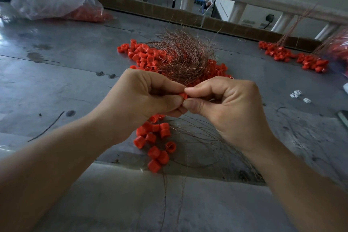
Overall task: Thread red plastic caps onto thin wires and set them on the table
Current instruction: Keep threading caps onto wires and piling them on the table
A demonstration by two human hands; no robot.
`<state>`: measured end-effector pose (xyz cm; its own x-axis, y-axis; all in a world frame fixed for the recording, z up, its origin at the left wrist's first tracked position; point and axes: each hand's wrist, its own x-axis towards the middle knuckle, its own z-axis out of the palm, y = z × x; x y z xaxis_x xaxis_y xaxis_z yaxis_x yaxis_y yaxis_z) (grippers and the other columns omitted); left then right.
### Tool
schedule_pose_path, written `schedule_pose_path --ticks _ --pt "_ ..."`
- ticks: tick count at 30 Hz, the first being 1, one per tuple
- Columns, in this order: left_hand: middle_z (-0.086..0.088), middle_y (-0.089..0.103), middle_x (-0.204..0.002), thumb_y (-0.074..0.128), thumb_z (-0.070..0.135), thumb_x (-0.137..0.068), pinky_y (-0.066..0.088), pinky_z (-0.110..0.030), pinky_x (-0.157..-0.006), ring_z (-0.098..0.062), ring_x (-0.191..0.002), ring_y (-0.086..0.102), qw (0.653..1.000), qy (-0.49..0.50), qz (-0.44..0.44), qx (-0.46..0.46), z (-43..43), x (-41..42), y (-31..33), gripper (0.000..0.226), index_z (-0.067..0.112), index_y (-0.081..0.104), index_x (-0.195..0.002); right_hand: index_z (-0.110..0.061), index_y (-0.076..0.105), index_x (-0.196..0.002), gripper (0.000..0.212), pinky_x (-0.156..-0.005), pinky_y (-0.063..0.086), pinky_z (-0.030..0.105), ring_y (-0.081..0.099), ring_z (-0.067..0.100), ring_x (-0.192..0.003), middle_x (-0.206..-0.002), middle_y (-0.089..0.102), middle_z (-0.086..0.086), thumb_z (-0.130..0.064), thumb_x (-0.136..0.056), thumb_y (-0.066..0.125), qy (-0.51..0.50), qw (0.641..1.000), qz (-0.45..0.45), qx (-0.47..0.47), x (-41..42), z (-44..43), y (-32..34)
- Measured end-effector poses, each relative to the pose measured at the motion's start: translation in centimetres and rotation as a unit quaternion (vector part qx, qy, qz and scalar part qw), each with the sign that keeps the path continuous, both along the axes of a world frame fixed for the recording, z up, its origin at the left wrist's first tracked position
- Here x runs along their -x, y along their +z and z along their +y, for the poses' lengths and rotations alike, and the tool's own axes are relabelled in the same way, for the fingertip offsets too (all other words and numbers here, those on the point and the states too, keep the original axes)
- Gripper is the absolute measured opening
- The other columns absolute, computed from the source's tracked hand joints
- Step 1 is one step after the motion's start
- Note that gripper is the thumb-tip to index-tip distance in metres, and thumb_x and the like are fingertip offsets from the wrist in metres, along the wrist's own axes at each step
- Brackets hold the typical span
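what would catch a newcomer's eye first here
The left hand and right hand meet mid-frame, pinching one red cap between their fingertips. Just behind them a big pile of red caps lies on the grey table, topped by a bushy tangle of thin coppery wires. Below the hands, near the table's front edge, sits a smaller cluster of caps with wires trailing away.
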<state>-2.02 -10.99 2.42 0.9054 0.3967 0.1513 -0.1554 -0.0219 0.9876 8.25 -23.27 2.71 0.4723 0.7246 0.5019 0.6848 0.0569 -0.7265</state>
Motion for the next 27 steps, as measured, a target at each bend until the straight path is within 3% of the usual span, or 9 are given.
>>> schedule_pose_path --ticks 3,6,15,20,23,27 --pt "-0.006 0.071 -0.066 0.064 0.009 -0.052 0.052 -0.015 -0.056 -0.012 -0.062 0.069 0.998 -0.026 0.013 0.046 0.2 0.1 0.2 0.025 0.015 0.075 -0.074 -0.016 0.067 -0.088 0.024 -0.068 0.053 0.019 0.065 0.005 -0.075 -0.08 0.066 -0.005 -0.015 -0.066 0.075 0.01 1.0 -0.021 -0.014 -0.1 0.0 -0.1" --pt "-0.007 0.071 -0.067 0.067 0.014 -0.047 0.052 -0.016 -0.054 -0.013 -0.062 0.069 0.996 -0.052 0.02 0.073 0.5 0.2 0.4 0.03 0.012 0.075 -0.076 -0.017 0.067 -0.09 0.025 -0.068 0.054 0.024 0.065 0.007 -0.073 -0.081 0.067 -0.003 -0.021 -0.066 0.072 0.036 0.999 0.014 -0.024 -0.3 0.0 0.1" --pt "-0.012 0.07 -0.069 0.066 0.011 -0.051 0.052 -0.018 -0.052 -0.018 -0.06 0.069 0.994 -0.078 0.043 0.062 0.6 0.4 0.5 0.039 0.01 0.066 -0.09 -0.025 0.064 -0.075 0.016 -0.065 0.054 0.031 0.064 0.013 -0.07 -0.076 0.065 -0.003 -0.025 -0.062 0.073 0.066 0.998 0.013 -0.019 -0.5 -0.1 0.0" --pt "-0.011 0.07 -0.068 0.071 0.01 -0.053 0.052 -0.018 -0.052 -0.018 -0.06 0.069 0.994 -0.09 0.045 0.043 0.8 0.4 0.3 0.039 0.012 0.066 -0.092 -0.025 0.064 -0.075 0.018 -0.065 0.053 0.024 0.063 0.008 -0.07 -0.074 0.063 -0.008 -0.025 -0.06 0.074 0.071 0.997 0.016 -0.017 -0.5 -0.1 -0.2" --pt "-0.012 0.07 -0.071 0.075 0.008 -0.056 0.054 -0.02 -0.054 -0.019 -0.062 0.069 0.99 -0.118 0.048 0.056 1.1 0.5 0.3 0.035 0.015 0.072 -0.09 -0.029 0.065 -0.089 0.028 -0.069 0.051 0.018 0.06 0.004 -0.072 -0.073 0.06 -0.011 -0.032 -0.062 0.07 0.111 0.992 0.054 0.019 -0.7 -0.3 0.0" --pt "-0.014 0.071 -0.074 0.076 0.004 -0.059 0.054 -0.022 -0.055 -0.021 -0.065 0.07 0.987 -0.134 0.058 0.061 1.2 0.5 0.2 0.05 0.016 0.062 -0.106 -0.032 0.062 -0.096 0.026 -0.073 0.047 0.021 0.054 0.001 -0.08 -0.081 0.054 -0.01 -0.032 -0.071 0.064 0.138 0.986 -0.019 0.095 -0.9 -0.2 0.3"
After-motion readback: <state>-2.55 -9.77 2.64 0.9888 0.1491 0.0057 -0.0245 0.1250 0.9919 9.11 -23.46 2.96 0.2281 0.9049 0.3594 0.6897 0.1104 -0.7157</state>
